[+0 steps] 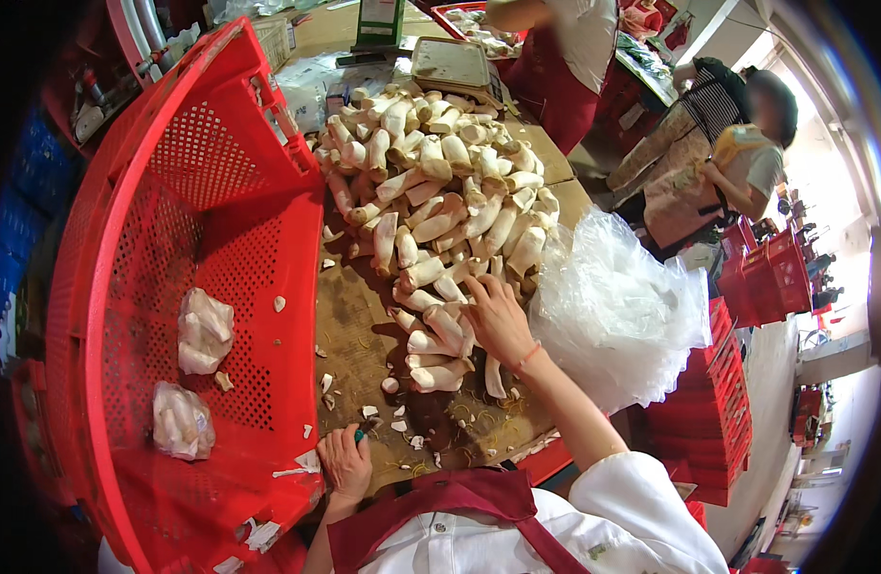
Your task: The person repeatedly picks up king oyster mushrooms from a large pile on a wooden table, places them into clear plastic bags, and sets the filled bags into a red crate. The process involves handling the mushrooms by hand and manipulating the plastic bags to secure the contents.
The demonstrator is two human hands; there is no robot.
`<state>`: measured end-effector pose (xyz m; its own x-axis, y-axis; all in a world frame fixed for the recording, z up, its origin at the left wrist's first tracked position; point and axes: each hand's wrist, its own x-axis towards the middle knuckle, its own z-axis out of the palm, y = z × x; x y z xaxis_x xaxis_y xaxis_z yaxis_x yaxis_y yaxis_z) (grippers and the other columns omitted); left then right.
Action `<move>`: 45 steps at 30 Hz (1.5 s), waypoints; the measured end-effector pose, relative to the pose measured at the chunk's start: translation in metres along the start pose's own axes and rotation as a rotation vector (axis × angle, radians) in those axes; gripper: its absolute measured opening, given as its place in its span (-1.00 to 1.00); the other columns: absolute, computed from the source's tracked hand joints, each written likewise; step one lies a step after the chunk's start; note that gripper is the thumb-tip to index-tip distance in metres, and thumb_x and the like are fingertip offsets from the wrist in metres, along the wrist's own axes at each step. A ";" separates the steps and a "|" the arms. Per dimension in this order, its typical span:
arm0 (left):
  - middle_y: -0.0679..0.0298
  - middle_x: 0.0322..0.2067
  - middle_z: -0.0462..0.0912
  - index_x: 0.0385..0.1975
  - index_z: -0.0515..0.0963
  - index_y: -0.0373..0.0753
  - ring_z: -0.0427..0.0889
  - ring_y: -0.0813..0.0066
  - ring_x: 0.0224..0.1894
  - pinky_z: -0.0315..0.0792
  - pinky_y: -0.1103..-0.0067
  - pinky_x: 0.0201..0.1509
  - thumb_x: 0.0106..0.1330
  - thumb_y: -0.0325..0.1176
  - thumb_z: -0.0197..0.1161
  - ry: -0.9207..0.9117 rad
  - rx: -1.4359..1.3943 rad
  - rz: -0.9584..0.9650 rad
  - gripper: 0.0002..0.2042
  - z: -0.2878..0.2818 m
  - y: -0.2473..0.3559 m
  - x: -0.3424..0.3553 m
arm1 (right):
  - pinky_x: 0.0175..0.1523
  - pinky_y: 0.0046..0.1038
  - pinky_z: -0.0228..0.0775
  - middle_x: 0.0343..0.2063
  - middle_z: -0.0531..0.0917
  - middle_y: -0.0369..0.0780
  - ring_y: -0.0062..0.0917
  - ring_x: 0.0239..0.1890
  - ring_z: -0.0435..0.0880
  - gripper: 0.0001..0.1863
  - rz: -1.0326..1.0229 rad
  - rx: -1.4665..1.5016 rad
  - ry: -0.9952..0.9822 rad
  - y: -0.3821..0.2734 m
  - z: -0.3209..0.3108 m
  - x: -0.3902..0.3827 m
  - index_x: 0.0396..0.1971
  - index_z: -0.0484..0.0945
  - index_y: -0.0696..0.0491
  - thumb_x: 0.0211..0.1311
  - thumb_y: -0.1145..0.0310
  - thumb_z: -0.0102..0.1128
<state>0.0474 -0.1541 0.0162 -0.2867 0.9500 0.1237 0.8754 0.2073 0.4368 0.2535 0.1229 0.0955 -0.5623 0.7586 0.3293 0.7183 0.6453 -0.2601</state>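
A large heap of pale king oyster mushrooms covers the stained cardboard worktop, with scraps scattered near me. My right hand reaches into the front of the heap, fingers apart and slightly bent, tips touching mushrooms. Down at the near left, my left hand is closed around a small teal object, mostly hidden, beside the red crate's edge. That large perforated crate holds two bagged bundles and a few loose pieces.
Crumpled clear bags lie right of the heap, beside stacked red crates. A lidded tray sits behind the mushrooms. A co-worker in a maroon apron stands at the far edge; other people stand farther right.
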 end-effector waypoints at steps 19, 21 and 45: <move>0.04 0.13 0.29 0.08 0.31 -0.39 0.20 0.14 0.22 0.06 0.22 0.30 -0.07 -0.06 0.46 -0.060 0.121 0.426 -0.24 0.019 0.107 0.134 | -0.16 -0.27 0.45 -0.33 0.61 0.13 -0.11 -0.28 0.64 -0.47 0.787 0.621 -0.175 -0.001 0.012 -0.127 -0.06 0.35 0.30 0.02 0.27 0.17; 0.05 0.09 0.29 0.07 0.34 -0.37 0.20 0.10 0.20 0.07 0.22 0.28 -0.10 -0.02 0.47 -0.087 0.111 0.412 -0.23 0.020 0.104 0.138 | -0.14 -0.29 0.44 -0.35 0.63 0.12 -0.14 -0.28 0.66 -0.42 1.028 0.862 -0.134 -0.004 0.009 -0.123 -0.02 0.34 0.31 -0.01 0.24 0.13; 0.02 -0.12 0.46 0.00 0.36 -0.27 0.45 -0.02 -0.05 0.38 0.26 0.03 -0.02 -0.25 0.32 -0.105 -0.414 -0.089 -0.46 0.017 0.072 0.107 | -0.51 -0.66 0.16 -0.57 0.52 -0.38 -0.74 -0.59 0.40 -0.79 1.009 1.554 -0.128 -0.001 0.035 -0.095 -0.35 0.56 0.07 0.11 0.26 0.28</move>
<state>0.0861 -0.0334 0.0460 -0.2945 0.9556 -0.0124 0.6133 0.1989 0.7644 0.2922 0.0532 0.0324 -0.2908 0.8140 -0.5028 -0.1727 -0.5616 -0.8092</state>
